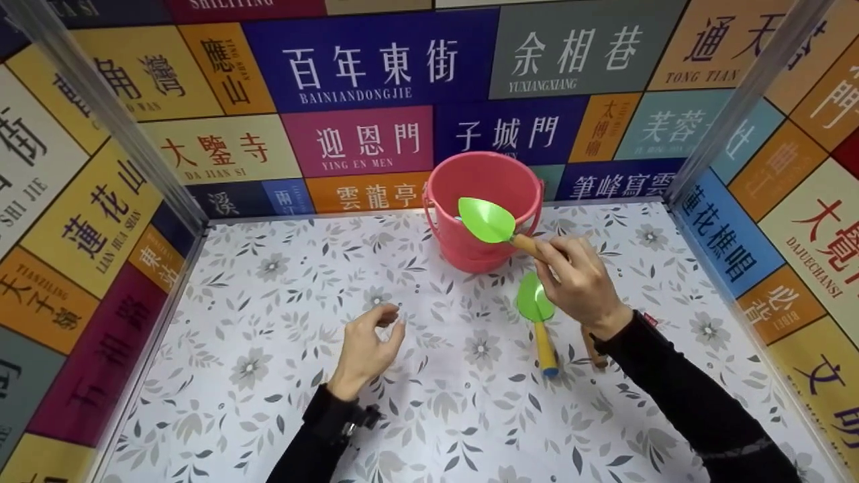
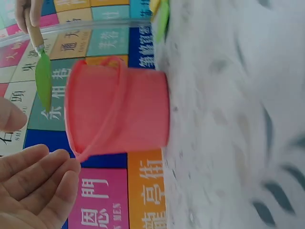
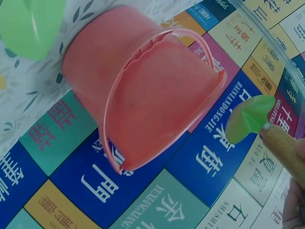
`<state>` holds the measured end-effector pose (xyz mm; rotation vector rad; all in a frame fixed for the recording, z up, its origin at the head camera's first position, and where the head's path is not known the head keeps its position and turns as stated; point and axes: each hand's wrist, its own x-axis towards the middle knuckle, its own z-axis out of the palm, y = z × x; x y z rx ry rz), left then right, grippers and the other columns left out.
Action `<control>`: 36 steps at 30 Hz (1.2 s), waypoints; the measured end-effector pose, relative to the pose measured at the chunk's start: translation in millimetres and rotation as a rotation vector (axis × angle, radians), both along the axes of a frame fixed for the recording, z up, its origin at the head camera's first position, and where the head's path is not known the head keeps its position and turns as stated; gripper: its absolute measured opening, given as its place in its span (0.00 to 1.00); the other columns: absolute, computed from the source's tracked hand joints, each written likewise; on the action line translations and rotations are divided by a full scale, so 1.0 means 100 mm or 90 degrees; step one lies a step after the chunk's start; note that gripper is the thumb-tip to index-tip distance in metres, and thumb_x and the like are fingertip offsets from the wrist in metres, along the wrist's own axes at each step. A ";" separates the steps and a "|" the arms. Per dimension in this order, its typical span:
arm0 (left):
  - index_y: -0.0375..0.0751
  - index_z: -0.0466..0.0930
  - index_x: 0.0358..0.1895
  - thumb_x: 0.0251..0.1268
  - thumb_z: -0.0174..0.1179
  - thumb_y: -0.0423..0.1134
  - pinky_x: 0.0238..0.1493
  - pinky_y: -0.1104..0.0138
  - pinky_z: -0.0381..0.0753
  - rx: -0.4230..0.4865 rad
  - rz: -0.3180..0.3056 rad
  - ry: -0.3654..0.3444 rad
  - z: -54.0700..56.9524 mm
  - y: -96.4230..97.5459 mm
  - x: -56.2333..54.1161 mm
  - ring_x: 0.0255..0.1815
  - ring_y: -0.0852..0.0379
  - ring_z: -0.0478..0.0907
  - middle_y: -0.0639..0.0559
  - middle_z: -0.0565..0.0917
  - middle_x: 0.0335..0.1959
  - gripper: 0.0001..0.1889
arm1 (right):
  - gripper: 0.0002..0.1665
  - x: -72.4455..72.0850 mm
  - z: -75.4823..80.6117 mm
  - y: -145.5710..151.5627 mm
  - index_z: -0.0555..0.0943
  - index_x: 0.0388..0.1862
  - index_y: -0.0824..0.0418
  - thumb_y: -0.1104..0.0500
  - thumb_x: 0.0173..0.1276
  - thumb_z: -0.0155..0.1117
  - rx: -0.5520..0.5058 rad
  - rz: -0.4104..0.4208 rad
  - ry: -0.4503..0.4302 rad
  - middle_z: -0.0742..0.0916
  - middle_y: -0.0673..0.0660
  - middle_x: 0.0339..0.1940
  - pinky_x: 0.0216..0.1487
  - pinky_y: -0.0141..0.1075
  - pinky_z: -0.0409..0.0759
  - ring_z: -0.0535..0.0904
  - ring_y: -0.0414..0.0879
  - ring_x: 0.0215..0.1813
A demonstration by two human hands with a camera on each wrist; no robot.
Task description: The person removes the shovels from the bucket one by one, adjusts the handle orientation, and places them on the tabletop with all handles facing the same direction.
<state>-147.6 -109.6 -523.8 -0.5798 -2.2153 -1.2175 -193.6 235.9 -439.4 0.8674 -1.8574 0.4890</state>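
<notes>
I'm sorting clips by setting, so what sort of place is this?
Probably a small enclosed booth, perhaps a staged one: walls printed with Chinese lettering rise on three sides, and a pink bucket stands on a white, floral-patterned surface.

Right fingers (image 1: 561, 266) in a curled grip, left fingers (image 2: 43, 176) relaxed, slightly bent.

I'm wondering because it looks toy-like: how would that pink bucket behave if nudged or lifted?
The pink bucket looks like thin, smooth plastic, so it is probably light and fairly stiff. It narrows toward the bottom, so a push high up might tip it. Its handle hangs down against the side, so it would likely swing when lifted.
</notes>
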 end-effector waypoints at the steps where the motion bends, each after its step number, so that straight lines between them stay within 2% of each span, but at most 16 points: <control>1: 0.31 0.85 0.41 0.58 0.65 0.28 0.37 0.60 0.86 0.018 0.000 0.003 0.03 0.05 -0.01 0.32 0.48 0.86 0.42 0.88 0.33 0.08 | 0.17 0.01 -0.01 -0.02 0.85 0.47 0.72 0.71 0.57 0.68 -0.002 0.005 0.008 0.83 0.65 0.38 0.33 0.47 0.76 0.76 0.59 0.33; 4: 0.31 0.85 0.42 0.59 0.65 0.27 0.40 0.64 0.87 0.071 -0.002 -0.009 0.11 0.19 -0.01 0.34 0.50 0.87 0.42 0.88 0.34 0.08 | 0.15 0.03 -0.08 -0.10 0.85 0.47 0.72 0.69 0.61 0.66 -0.004 0.026 0.034 0.83 0.65 0.37 0.32 0.47 0.76 0.76 0.59 0.33; 6: 0.30 0.85 0.44 0.61 0.64 0.26 0.42 0.65 0.86 0.114 -0.016 -0.041 0.15 0.29 -0.01 0.36 0.50 0.87 0.42 0.88 0.36 0.08 | 0.13 0.05 -0.12 -0.17 0.85 0.47 0.72 0.68 0.65 0.65 0.004 0.035 0.047 0.83 0.65 0.37 0.32 0.46 0.76 0.77 0.58 0.32; 10: 0.26 0.82 0.49 0.66 0.62 0.26 0.49 0.64 0.85 0.227 -0.081 -0.152 0.21 0.51 0.03 0.44 0.41 0.85 0.37 0.87 0.43 0.10 | 0.13 0.10 -0.20 -0.30 0.86 0.48 0.72 0.64 0.71 0.63 0.021 0.052 0.060 0.84 0.65 0.36 0.32 0.43 0.78 0.77 0.57 0.32; 14: 0.20 0.77 0.55 0.71 0.59 0.27 0.55 0.63 0.82 0.347 -0.156 -0.277 0.24 0.74 0.06 0.52 0.34 0.81 0.31 0.83 0.49 0.15 | 0.13 0.15 -0.27 -0.44 0.86 0.49 0.71 0.64 0.71 0.65 0.025 0.076 0.060 0.84 0.64 0.36 0.35 0.42 0.79 0.79 0.56 0.34; 18: 0.16 0.72 0.59 0.73 0.55 0.28 0.56 0.64 0.81 0.485 -0.209 -0.382 0.27 0.91 0.07 0.51 0.44 0.81 0.33 0.82 0.51 0.18 | 0.14 0.18 -0.33 -0.56 0.86 0.50 0.72 0.64 0.70 0.66 0.030 0.097 0.062 0.85 0.64 0.38 0.36 0.42 0.81 0.80 0.56 0.36; 21: 0.15 0.71 0.60 0.74 0.53 0.29 0.54 0.65 0.81 0.603 -0.235 -0.434 0.30 1.00 0.06 0.46 0.53 0.82 0.39 0.83 0.47 0.19 | 0.14 0.21 -0.38 -0.63 0.85 0.49 0.72 0.65 0.69 0.66 0.036 0.109 0.068 0.85 0.64 0.38 0.37 0.41 0.81 0.81 0.56 0.36; 23: 0.17 0.73 0.57 0.75 0.52 0.29 0.52 0.67 0.81 0.667 -0.242 -0.455 0.31 1.04 0.05 0.43 0.56 0.81 0.43 0.83 0.43 0.17 | 0.13 0.23 -0.42 -0.66 0.85 0.49 0.73 0.66 0.68 0.66 0.041 0.115 0.074 0.85 0.64 0.38 0.37 0.41 0.82 0.81 0.56 0.36; 25: 0.20 0.77 0.53 0.75 0.52 0.30 0.49 0.67 0.81 0.707 -0.243 -0.467 0.31 1.07 0.05 0.41 0.57 0.81 0.47 0.83 0.40 0.13 | 0.13 0.25 -0.45 -0.67 0.85 0.48 0.73 0.66 0.68 0.65 0.044 0.118 0.080 0.85 0.64 0.38 0.38 0.41 0.82 0.81 0.56 0.36; 29: 0.29 0.83 0.44 0.77 0.52 0.31 0.47 0.67 0.81 0.746 -0.246 -0.477 0.31 1.09 0.04 0.38 0.58 0.81 0.49 0.84 0.36 0.10 | 0.13 0.25 -0.49 -0.69 0.86 0.47 0.73 0.66 0.68 0.65 0.049 0.118 0.094 0.85 0.64 0.38 0.38 0.40 0.81 0.81 0.55 0.36; 36: 0.38 0.85 0.35 0.81 0.48 0.33 0.46 0.67 0.80 0.795 -0.263 -0.492 0.32 1.10 0.02 0.36 0.58 0.82 0.50 0.85 0.34 0.16 | 0.13 0.24 -0.54 -0.73 0.86 0.48 0.73 0.67 0.67 0.65 0.054 0.131 0.113 0.85 0.62 0.37 0.38 0.39 0.82 0.81 0.54 0.36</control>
